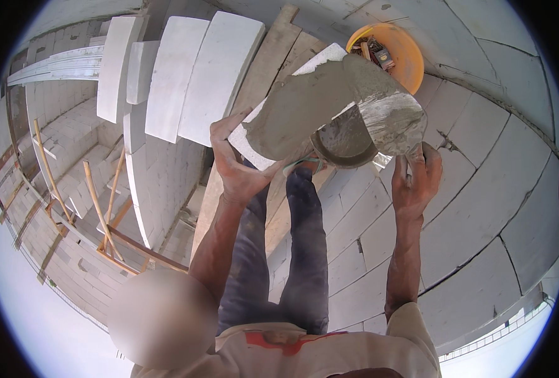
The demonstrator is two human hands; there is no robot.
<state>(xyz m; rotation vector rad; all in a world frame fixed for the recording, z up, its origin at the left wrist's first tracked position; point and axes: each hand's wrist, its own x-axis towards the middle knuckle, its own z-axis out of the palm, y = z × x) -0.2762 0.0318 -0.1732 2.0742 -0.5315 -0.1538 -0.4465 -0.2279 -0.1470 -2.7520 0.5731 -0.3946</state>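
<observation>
A white, lightweight-looking building block (248,148) lies tilted in front of me, its upper face spread with wet grey mortar (304,101). My left hand (232,164) grips its near left end, the thumb and fingers around the edge. At the right end, my right hand (417,173) has its fingers closed at the edge of a mortar-coated trowel-like tool (393,120); its handle is hidden. Beside the tool and below the block shows a dark, round-edged container (345,142), wet inside and partly covered.
An orange bucket (408,57) with small items stands beyond the block. White blocks (220,69) rest at the upper left beside wooden planks (279,50). A block wall (481,189) rises on the right. Wooden poles (97,195) stand lower left. My sandalled foot (304,166) is below the block.
</observation>
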